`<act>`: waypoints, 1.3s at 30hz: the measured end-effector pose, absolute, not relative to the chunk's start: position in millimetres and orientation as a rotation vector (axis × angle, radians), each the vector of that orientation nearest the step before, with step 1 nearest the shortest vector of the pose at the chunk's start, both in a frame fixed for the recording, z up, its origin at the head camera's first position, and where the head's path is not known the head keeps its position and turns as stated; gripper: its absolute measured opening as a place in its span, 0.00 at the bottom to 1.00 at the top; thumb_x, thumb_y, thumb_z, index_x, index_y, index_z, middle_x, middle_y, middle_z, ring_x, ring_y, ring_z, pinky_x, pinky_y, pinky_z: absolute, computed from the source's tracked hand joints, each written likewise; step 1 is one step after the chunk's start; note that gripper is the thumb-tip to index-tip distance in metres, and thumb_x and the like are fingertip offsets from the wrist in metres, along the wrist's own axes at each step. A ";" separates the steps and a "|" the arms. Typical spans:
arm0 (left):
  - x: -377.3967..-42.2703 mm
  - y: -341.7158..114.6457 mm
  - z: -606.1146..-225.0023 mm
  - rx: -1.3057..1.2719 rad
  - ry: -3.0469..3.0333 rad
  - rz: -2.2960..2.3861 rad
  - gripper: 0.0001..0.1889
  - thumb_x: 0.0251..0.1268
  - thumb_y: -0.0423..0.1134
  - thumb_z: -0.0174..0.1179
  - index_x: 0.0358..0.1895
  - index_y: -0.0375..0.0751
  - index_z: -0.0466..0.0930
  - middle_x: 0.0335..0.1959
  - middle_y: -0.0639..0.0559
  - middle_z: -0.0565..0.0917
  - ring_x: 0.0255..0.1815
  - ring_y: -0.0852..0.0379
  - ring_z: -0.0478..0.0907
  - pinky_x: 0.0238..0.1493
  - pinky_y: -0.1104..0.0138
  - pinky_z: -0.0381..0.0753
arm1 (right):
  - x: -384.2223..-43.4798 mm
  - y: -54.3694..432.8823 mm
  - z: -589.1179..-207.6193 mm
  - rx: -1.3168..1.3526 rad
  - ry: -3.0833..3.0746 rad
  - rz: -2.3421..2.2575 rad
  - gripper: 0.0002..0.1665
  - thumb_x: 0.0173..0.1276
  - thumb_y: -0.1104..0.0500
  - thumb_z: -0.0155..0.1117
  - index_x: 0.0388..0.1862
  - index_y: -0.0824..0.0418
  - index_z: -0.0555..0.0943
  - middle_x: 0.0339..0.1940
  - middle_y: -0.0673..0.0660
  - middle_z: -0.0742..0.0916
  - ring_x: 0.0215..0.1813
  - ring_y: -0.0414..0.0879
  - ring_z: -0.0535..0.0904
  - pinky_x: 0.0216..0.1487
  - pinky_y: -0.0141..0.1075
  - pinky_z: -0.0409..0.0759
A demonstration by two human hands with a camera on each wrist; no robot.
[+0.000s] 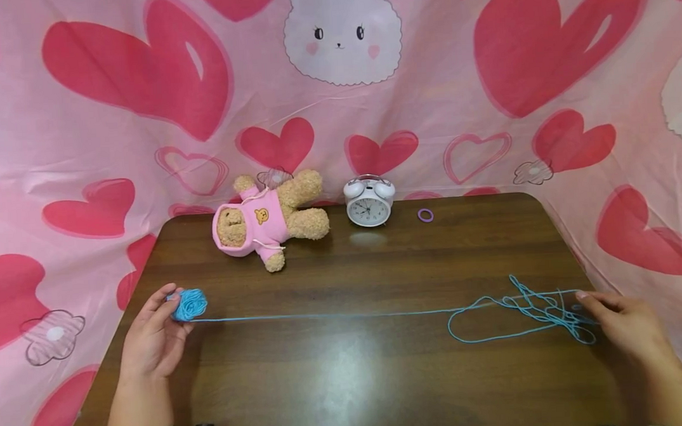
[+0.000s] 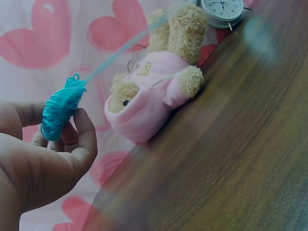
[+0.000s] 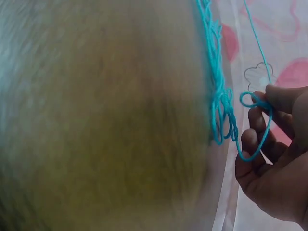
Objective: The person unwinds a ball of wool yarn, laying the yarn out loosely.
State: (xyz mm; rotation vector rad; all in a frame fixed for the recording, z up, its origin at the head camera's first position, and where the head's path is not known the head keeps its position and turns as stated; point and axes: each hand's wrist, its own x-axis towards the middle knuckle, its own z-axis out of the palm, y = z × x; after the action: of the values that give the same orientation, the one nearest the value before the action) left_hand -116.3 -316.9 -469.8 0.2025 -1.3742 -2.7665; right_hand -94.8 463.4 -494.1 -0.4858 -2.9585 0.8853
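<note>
My left hand [image 1: 154,339] pinches a small wound ball of blue yarn [image 1: 191,305] above the table's left side; the left wrist view shows thumb and fingers around the ball [image 2: 63,108]. From it a strand of yarn [image 1: 322,315] runs taut across to the right. At the right edge my right hand [image 1: 631,321] pinches that strand between thumb and forefinger. Beside and below those fingertips lies a loose tangle of blue yarn [image 1: 542,312]. In the right wrist view a small loop [image 3: 248,99] sticks out at the pinching fingertips.
At the back of the brown wooden table [image 1: 268,381] lies a teddy bear [image 1: 269,216] in a pink hoodie. A white alarm clock [image 1: 368,202] stands to its right, then a purple ring [image 1: 425,215]. Behind hangs a pink heart-patterned cloth [image 1: 428,107].
</note>
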 end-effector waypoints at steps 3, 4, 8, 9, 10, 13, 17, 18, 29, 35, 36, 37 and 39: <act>-115.7 -317.4 -470.8 0.188 -1.362 -2.770 0.13 0.82 0.29 0.49 0.55 0.45 0.82 0.49 0.52 0.80 0.47 0.55 0.83 0.45 0.65 0.84 | -95.1 465.7 -495.4 -0.473 -3.009 0.829 0.37 0.79 0.39 0.56 0.62 0.72 0.80 0.61 0.81 0.78 0.61 0.79 0.72 0.52 0.53 0.72; -115.6 -317.2 -471.0 0.183 -1.365 -2.768 0.13 0.82 0.29 0.49 0.55 0.45 0.82 0.49 0.52 0.80 0.47 0.55 0.83 0.45 0.65 0.85 | -95.2 466.2 -496.1 -0.465 -3.018 0.807 0.37 0.79 0.39 0.56 0.61 0.72 0.80 0.61 0.82 0.78 0.60 0.80 0.72 0.52 0.57 0.71; -115.9 -314.7 -472.0 0.178 -1.351 -2.776 0.14 0.82 0.29 0.48 0.55 0.45 0.83 0.49 0.51 0.80 0.46 0.55 0.83 0.44 0.64 0.84 | -96.0 467.8 -500.4 -0.398 -3.027 0.739 0.34 0.79 0.41 0.57 0.59 0.72 0.82 0.58 0.82 0.80 0.57 0.80 0.74 0.45 0.52 0.72; -116.0 -313.8 -472.1 0.177 -1.349 -2.778 0.14 0.82 0.29 0.48 0.54 0.45 0.83 0.49 0.51 0.80 0.46 0.54 0.83 0.44 0.64 0.84 | -96.3 468.1 -501.5 -0.385 -3.028 0.724 0.34 0.78 0.42 0.58 0.59 0.72 0.82 0.57 0.82 0.80 0.57 0.80 0.74 0.44 0.50 0.71; -116.3 -312.9 -472.4 0.178 -1.354 -2.776 0.14 0.82 0.29 0.48 0.54 0.45 0.83 0.48 0.51 0.80 0.46 0.54 0.83 0.44 0.64 0.84 | -96.7 468.5 -502.6 -0.373 -3.028 0.721 0.33 0.78 0.42 0.58 0.59 0.72 0.82 0.57 0.81 0.81 0.57 0.80 0.75 0.43 0.48 0.70; -117.0 -311.8 -472.6 0.179 -1.364 -2.778 0.13 0.82 0.29 0.48 0.55 0.45 0.82 0.49 0.51 0.80 0.46 0.55 0.83 0.44 0.64 0.84 | -97.3 470.4 -503.8 -0.352 -3.026 0.732 0.32 0.78 0.42 0.59 0.59 0.71 0.82 0.58 0.81 0.80 0.57 0.79 0.75 0.43 0.45 0.69; -116.6 -313.0 -471.5 0.189 -1.373 -2.765 0.13 0.82 0.30 0.48 0.55 0.45 0.82 0.49 0.51 0.79 0.47 0.55 0.83 0.45 0.64 0.84 | -95.1 473.9 -503.8 -0.348 -3.010 0.772 0.29 0.77 0.43 0.61 0.59 0.66 0.84 0.60 0.79 0.80 0.56 0.69 0.79 0.41 0.35 0.66; -116.4 -313.5 -471.2 0.194 -1.372 -2.760 0.13 0.82 0.30 0.49 0.55 0.45 0.82 0.49 0.51 0.79 0.47 0.55 0.83 0.45 0.64 0.84 | -94.4 475.0 -504.0 -0.351 -3.004 0.785 0.27 0.77 0.43 0.62 0.59 0.64 0.84 0.60 0.78 0.81 0.53 0.59 0.81 0.40 0.33 0.65; -114.8 -313.7 -469.5 0.210 -1.360 -2.765 0.13 0.82 0.30 0.48 0.56 0.45 0.81 0.50 0.51 0.80 0.49 0.55 0.82 0.47 0.64 0.85 | -92.7 480.8 -504.0 -0.302 -2.916 0.923 0.23 0.73 0.46 0.68 0.52 0.64 0.86 0.33 0.26 0.84 0.36 0.09 0.65 0.34 0.23 0.65; -116.5 -312.5 -470.5 0.174 -1.358 -2.784 0.13 0.82 0.29 0.47 0.55 0.45 0.81 0.49 0.51 0.80 0.48 0.55 0.82 0.47 0.65 0.84 | -94.6 479.4 -502.6 -0.271 -2.916 0.847 0.19 0.73 0.48 0.68 0.51 0.61 0.88 0.36 0.38 0.90 0.38 0.08 0.62 0.34 0.23 0.64; -116.9 -312.1 -470.5 0.169 -1.362 -2.786 0.13 0.82 0.30 0.47 0.55 0.45 0.81 0.49 0.51 0.79 0.48 0.55 0.82 0.47 0.65 0.84 | -95.4 478.6 -501.6 -0.268 -2.924 0.829 0.18 0.74 0.49 0.68 0.52 0.60 0.88 0.37 0.42 0.91 0.38 0.08 0.61 0.34 0.23 0.64; -117.4 -311.6 -470.5 0.165 -1.369 -2.787 0.13 0.82 0.30 0.47 0.55 0.45 0.81 0.49 0.51 0.79 0.48 0.55 0.82 0.47 0.65 0.84 | -96.2 477.6 -500.5 -0.259 -2.930 0.814 0.18 0.74 0.49 0.68 0.52 0.60 0.88 0.38 0.45 0.91 0.38 0.08 0.61 0.34 0.24 0.65; -118.3 -310.3 -470.0 0.166 -1.383 -2.783 0.13 0.83 0.30 0.47 0.56 0.45 0.81 0.50 0.52 0.79 0.48 0.55 0.82 0.46 0.65 0.84 | -97.8 474.6 -498.3 -0.226 -2.935 0.799 0.17 0.74 0.52 0.67 0.53 0.61 0.88 0.38 0.45 0.91 0.39 0.08 0.61 0.35 0.24 0.65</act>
State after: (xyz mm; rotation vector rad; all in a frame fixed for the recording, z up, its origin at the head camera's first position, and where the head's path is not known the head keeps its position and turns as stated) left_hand -118.3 -310.3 -470.0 0.1663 -1.3826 -2.7831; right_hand -97.8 474.6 -498.3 -0.2261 -2.9354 0.7994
